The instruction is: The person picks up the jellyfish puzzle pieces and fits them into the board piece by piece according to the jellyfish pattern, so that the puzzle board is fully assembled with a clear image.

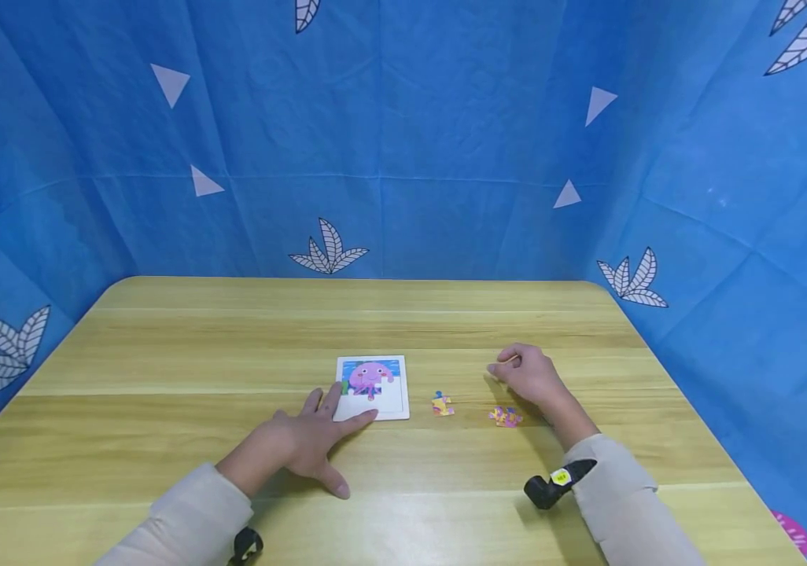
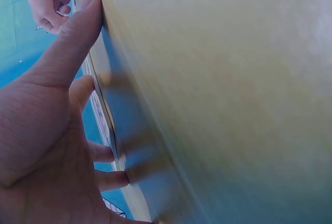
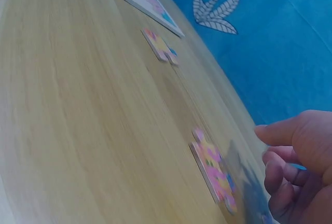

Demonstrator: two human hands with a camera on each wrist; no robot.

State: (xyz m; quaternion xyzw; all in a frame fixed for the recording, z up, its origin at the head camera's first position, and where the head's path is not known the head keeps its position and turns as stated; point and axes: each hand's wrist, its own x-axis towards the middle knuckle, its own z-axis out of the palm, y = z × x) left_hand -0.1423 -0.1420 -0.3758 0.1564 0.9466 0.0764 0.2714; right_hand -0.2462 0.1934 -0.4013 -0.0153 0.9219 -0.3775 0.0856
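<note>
My left hand lies spread, its fingers straight over the lower left of a white-framed jigsaw board. On the board, a pink octopus picture fills the upper part, with bare white below. In the left wrist view, the fingertips reach the board's edge. My right hand hovers over the table to the right, fingers loosely curled and nothing visible between them. Nearest to it lie yellow-and-pink puzzle pieces. Another yellow puzzle piece lies between them and the board.
The wooden table stretches to both sides and behind the board. Blue cloth with leaf and triangle prints hangs behind and beside it. A black strap is on the right sleeve.
</note>
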